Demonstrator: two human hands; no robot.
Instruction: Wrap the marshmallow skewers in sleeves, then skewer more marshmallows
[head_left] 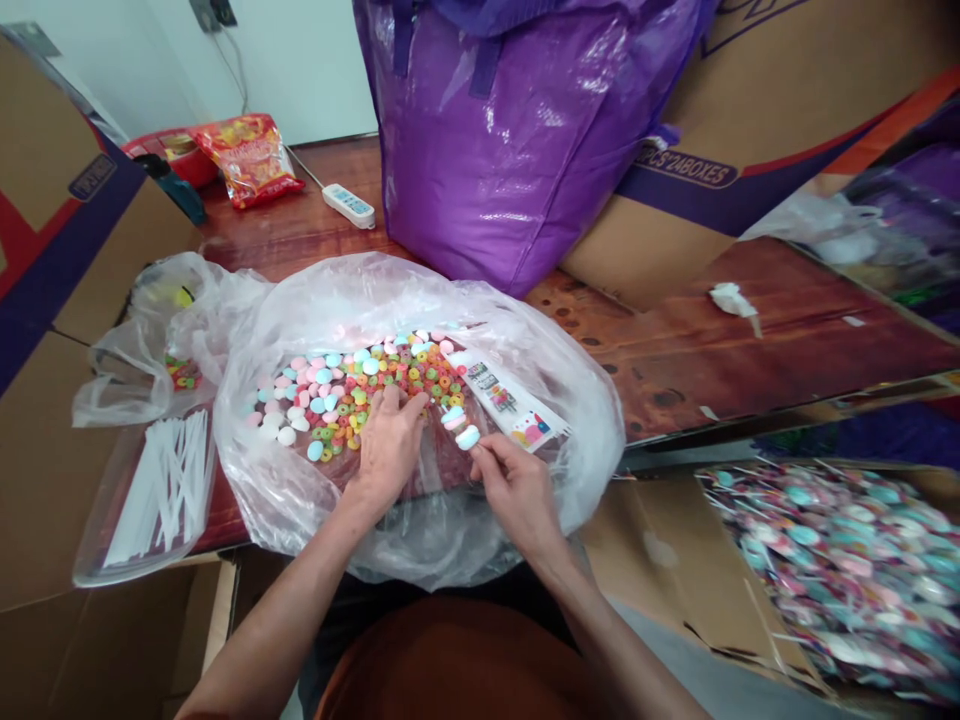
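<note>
My right hand (519, 495) is closed in a pinch on a candy stick (460, 428), threaded with pale blue, white and pink candies; its lower end is hidden by the fingers. My left hand (391, 435) reaches down into a pile of small gummy rings (349, 420) in yellow, green, orange and red, its fingers apart and touching them. Left of the rings lie smooth pink, white and blue candies (296, 385). Beside my right hand is a stack of printed wrappers (502, 395). Everything rests on a spread clear plastic bag (592, 400).
White sticks (161, 490) fill a clear tray at left. A purple bag (510, 150) and cardboard carton (675, 200) stand behind. A red snack packet (251, 160) and white power strip (349, 205) lie at the back. An open box of wrapped candy sticks (847, 570) sits lower right.
</note>
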